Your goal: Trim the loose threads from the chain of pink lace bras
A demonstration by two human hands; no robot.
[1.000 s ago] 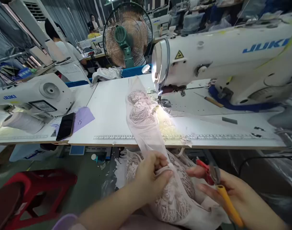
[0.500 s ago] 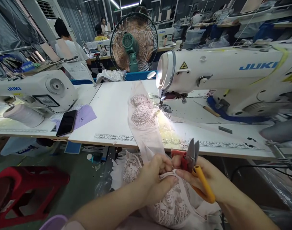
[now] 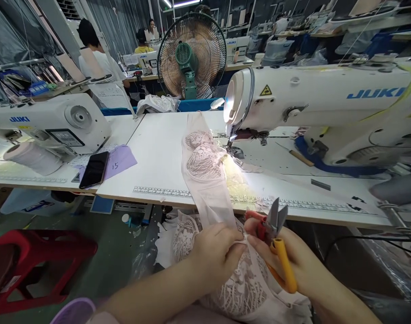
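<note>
Close to my lap, my left hand (image 3: 215, 254) is closed in a pinch on the edge of a pale pink lace bra (image 3: 239, 291). My right hand (image 3: 298, 256) grips scissors (image 3: 283, 265) with red and orange handles. Their blades point up and away, slightly apart, with no cloth between them. The right thumb and fingertips are also at the bra's edge, close to the left fingers. One sheer pink length with lace cups (image 3: 203, 163) runs up from the hands onto the table, beside the lit needle area of the sewing machine (image 3: 313, 96).
A white table (image 3: 161, 153) with a printed ruler spans the front. On its left are a phone (image 3: 95, 170), purple paper (image 3: 120, 162), a thread cone (image 3: 33, 157) and another sewing machine (image 3: 53, 121). Behind stands a large fan (image 3: 192, 56); a red stool (image 3: 40, 256) is lower left.
My left hand has turned, and its fingers are closed more tightly on the bra edge. The scissors in my right hand have tilted, with their blades a little farther right. The view has shifted slightly.
</note>
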